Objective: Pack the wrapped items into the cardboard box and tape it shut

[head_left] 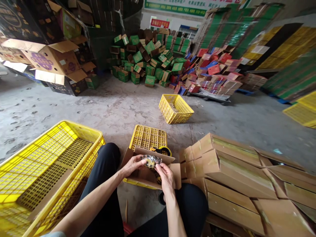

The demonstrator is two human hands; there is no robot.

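Between my two hands is a small clear plastic packet with dark and yellowish contents that I cannot make out. My left hand pinches its left end, and my right hand grips its lower right end. Just below them an open cardboard box rests on an upturned yellow crate, its flaps spread. A tape dispenser with a yellow and black body lies on the crate behind the box. What is inside the box is mostly hidden by my hands.
To the left stands a large yellow crate. Folded-out cardboard boxes are stacked at my right. Another yellow crate sits farther ahead. Heaps of green boxes and red boxes fill the back, with open cartons at the far left.
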